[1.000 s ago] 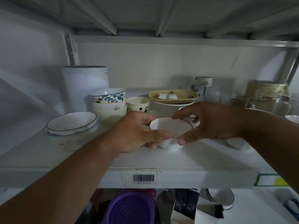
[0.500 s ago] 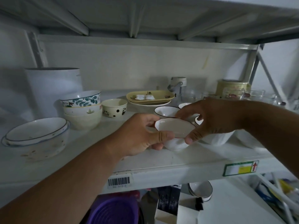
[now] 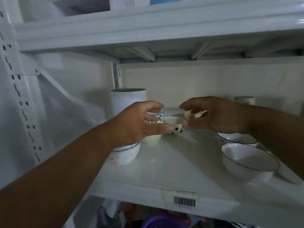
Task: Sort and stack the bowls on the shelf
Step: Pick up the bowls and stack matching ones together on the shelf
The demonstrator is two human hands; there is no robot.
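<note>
Cream cup [image 3: 174,125] with black dots, leaf-patterned bowl [image 3: 156,117], white bowl [image 3: 246,163] with thin dark rim, white shelf [image 3: 172,170].

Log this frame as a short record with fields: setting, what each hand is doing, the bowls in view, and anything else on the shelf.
setting: white metal shelf with a barcode label on its front edge
left hand: thumb against the small spotted bowl, fingers reaching over it
right hand: reaching to the same bowl; actual grip cannot be told
right side: two white dark-rimmed bowls, unstacked
left side: leaf-pattern bowl on a stack, partly hidden by the left hand
other: white canister at the back
</note>
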